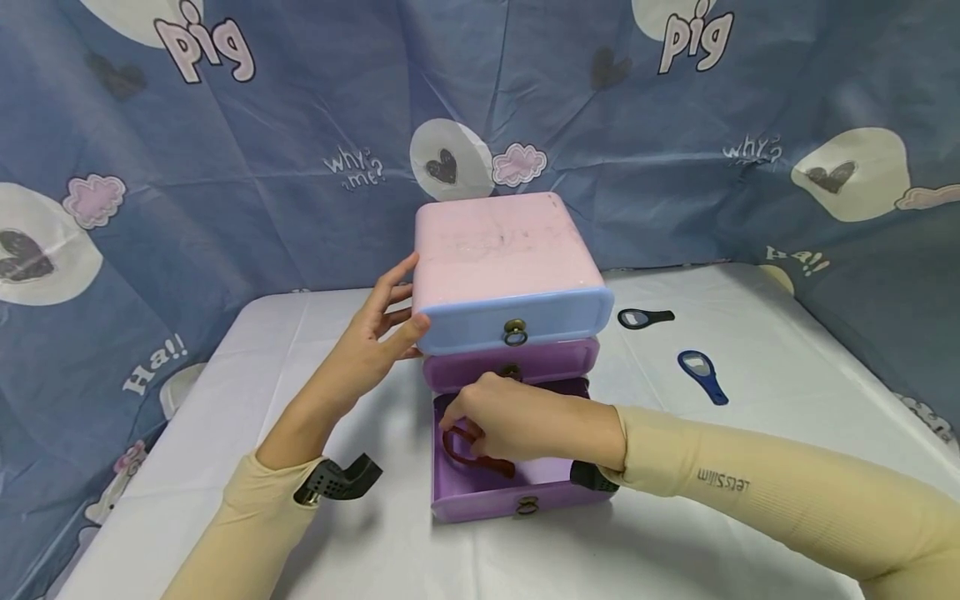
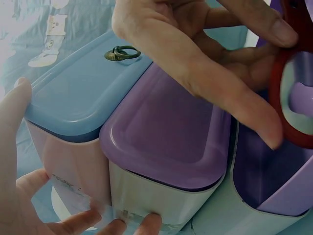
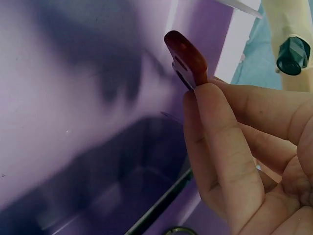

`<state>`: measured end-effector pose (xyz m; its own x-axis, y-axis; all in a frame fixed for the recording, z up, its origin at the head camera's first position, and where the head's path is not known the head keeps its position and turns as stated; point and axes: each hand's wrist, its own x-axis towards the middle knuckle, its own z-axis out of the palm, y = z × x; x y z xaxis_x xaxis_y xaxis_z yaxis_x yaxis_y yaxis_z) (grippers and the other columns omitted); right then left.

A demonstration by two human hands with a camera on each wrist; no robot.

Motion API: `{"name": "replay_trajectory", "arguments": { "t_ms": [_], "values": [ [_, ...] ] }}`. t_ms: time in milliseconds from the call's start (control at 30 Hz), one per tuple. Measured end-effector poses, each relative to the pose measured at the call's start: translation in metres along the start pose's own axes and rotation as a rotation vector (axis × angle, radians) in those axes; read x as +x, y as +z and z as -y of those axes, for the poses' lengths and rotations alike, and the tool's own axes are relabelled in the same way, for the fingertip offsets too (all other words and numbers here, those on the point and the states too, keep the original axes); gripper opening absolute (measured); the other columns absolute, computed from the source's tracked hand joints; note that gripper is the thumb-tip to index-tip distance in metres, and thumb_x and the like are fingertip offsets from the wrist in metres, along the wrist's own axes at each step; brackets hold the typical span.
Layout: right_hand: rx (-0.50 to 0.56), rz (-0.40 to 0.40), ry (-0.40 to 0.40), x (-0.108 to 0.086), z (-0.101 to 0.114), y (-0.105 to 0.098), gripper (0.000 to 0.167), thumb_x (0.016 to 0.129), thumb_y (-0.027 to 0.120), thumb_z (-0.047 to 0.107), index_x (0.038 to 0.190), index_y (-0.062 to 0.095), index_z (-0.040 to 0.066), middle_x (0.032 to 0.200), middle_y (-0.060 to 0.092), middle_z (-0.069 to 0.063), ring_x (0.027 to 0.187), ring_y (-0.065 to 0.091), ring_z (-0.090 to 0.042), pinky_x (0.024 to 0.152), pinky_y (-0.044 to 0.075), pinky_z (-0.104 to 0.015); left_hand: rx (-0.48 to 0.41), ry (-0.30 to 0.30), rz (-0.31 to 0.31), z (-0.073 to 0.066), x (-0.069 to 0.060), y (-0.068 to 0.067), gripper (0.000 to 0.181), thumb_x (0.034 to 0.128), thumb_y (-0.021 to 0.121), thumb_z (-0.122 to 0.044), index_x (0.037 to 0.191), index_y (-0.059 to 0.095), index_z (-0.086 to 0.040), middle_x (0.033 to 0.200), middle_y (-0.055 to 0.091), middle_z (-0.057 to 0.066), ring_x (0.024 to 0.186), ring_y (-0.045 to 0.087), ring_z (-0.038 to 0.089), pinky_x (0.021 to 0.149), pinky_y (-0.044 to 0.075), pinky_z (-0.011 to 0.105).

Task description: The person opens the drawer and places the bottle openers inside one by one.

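Note:
Over the pulled-out bottom purple drawer (image 1: 483, 507), my right hand (image 1: 517, 417) pinches a red magnifying glass (image 1: 491, 465) between thumb and fingers. In the right wrist view, fingertips grip the red magnifying glass (image 3: 188, 56), seen nearly edge-on. The left hand (image 1: 360, 354) rests against the left side of the small drawer cabinet (image 1: 502, 242), fingers spread and thumb by its front edge. That cabinet has a pink top, a blue top drawer (image 1: 465, 327) and a purple middle drawer (image 1: 457, 371), both closed, each with a ring pull.
To the right of the cabinet, a black magnifying glass (image 1: 660, 317) and a blue magnifying glass (image 1: 711, 387) lie on the white-covered table (image 1: 675, 542). A printed blue curtain (image 1: 300, 100) hangs behind.

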<state>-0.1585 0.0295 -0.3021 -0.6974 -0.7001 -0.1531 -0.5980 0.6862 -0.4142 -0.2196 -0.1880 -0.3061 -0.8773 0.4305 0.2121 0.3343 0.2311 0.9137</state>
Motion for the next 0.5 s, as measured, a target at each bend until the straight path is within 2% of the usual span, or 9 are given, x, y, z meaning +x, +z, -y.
{"name": "replay_trajectory", "arguments": {
  "t_ms": [100, 300, 500],
  "values": [
    [-0.015, 0.029, 0.026, 0.0041, 0.0015, 0.002, 0.033, 0.094, 0.078, -0.002, 0.125, 0.08, 0.01, 0.076, 0.065, 0.005, 0.065, 0.056, -0.005, 0.059, 0.047, -0.018, -0.002, 0.001, 0.001, 0.0004, 0.0005, 0.0003, 0.072, 0.1093, 0.062, -0.041, 0.168, 0.021, -0.052, 0.17, 0.031, 0.011, 0.155, 0.041, 0.039, 0.101, 0.058, 0.059],
    [-0.014, 0.112, 0.015, 0.0058, 0.0021, 0.0016, 0.026, 0.091, 0.081, -0.003, 0.113, 0.081, 0.011, 0.079, 0.065, 0.006, 0.069, 0.057, -0.005, 0.059, 0.048, -0.017, -0.013, 0.007, 0.004, 0.0008, 0.0, 0.0001, 0.072, 0.1094, 0.062, -0.041, 0.168, 0.021, -0.051, 0.17, 0.031, 0.011, 0.155, 0.041, 0.039, 0.101, 0.058, 0.058],
    [0.005, 0.157, 0.068, 0.0096, 0.0053, 0.0029, 0.032, 0.091, 0.084, 0.0, 0.12, 0.081, 0.011, 0.084, 0.068, 0.006, 0.07, 0.058, -0.006, 0.06, 0.049, -0.018, -0.013, 0.011, 0.005, 0.0016, -0.0003, -0.0002, 0.073, 0.1096, 0.062, -0.041, 0.169, 0.021, -0.051, 0.17, 0.031, 0.011, 0.155, 0.041, 0.04, 0.1, 0.058, 0.058]
  ]
}}
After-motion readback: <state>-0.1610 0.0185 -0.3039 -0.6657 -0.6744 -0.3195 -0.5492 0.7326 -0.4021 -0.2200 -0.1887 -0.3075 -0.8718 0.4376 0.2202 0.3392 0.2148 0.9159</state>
